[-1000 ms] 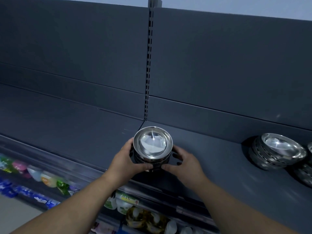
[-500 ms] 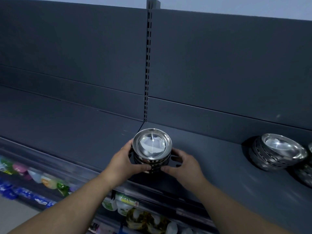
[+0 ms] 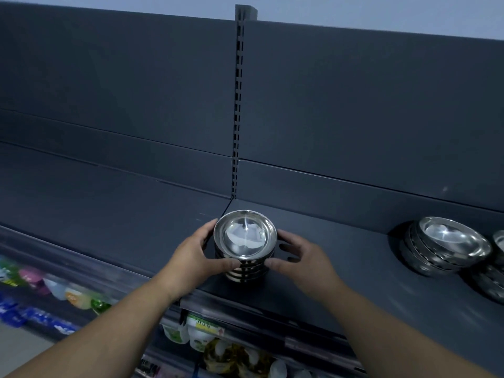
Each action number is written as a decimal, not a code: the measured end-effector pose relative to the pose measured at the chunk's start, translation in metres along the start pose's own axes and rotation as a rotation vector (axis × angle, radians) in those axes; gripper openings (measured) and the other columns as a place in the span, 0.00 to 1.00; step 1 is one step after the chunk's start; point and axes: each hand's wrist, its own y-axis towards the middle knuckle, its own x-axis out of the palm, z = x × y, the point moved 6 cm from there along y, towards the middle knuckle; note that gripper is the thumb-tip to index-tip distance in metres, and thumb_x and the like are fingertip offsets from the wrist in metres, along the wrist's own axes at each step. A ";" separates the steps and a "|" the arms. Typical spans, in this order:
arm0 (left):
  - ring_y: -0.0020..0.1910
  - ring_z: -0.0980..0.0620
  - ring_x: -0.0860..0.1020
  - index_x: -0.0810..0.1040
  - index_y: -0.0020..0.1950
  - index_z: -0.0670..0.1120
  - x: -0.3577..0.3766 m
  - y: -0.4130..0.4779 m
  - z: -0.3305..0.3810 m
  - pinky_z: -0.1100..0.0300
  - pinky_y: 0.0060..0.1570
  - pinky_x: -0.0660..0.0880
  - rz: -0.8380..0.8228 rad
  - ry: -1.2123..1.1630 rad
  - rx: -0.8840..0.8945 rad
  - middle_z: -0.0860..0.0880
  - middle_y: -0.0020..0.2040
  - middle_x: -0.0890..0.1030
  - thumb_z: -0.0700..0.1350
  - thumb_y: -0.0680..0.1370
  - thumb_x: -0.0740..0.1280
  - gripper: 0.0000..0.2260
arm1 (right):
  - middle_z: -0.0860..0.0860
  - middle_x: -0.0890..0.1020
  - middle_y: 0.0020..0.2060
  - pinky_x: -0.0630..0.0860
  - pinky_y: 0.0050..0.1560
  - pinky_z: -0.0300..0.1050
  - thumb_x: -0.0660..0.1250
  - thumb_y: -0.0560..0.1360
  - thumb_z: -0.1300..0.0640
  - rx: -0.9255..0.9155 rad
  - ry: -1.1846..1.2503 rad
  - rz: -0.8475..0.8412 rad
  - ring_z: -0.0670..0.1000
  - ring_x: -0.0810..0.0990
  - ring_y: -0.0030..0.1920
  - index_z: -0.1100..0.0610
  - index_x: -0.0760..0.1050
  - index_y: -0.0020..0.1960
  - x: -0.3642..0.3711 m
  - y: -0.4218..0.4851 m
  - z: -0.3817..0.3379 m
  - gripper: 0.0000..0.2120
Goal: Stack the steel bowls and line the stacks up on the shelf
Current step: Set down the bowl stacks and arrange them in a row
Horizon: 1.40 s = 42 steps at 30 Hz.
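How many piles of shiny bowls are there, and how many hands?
Upright stack: 1
Leaning stack: 1
Hands: 2, left hand and right hand
Total: 4
More bowls at the right edge are cut off, so not counted.

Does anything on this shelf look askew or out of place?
Only mildly. The bowl stack on the right appears to lean, its rims fanning out to the lower left, but the wide-angle lens may cause that. The centre stack, gripped by the left hand and right hand, stands straight on the shelf.
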 end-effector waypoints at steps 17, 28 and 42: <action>0.63 0.55 0.74 0.64 0.71 0.56 0.022 -0.016 -0.030 0.60 0.61 0.70 0.117 0.105 -0.084 0.56 0.63 0.76 0.48 0.60 0.82 0.44 | 0.44 0.77 0.63 0.75 0.51 0.29 0.77 0.68 0.61 0.051 -0.041 -0.087 0.44 0.78 0.59 0.46 0.63 0.74 0.029 -0.010 0.029 0.40; 0.60 0.60 0.76 0.69 0.68 0.56 0.000 -0.004 -0.033 0.53 0.65 0.73 -0.028 0.061 -0.098 0.58 0.59 0.80 0.52 0.54 0.81 0.44 | 0.43 0.78 0.58 0.72 0.50 0.24 0.77 0.68 0.58 0.000 -0.088 0.018 0.39 0.77 0.56 0.45 0.68 0.70 0.040 -0.018 0.023 0.34; 0.62 0.60 0.75 0.65 0.71 0.56 -0.001 -0.004 -0.027 0.58 0.64 0.72 0.004 0.072 -0.037 0.59 0.61 0.77 0.45 0.59 0.83 0.45 | 0.40 0.80 0.54 0.74 0.59 0.33 0.80 0.65 0.56 0.009 -0.092 0.044 0.37 0.78 0.55 0.47 0.72 0.68 0.046 -0.005 0.017 0.34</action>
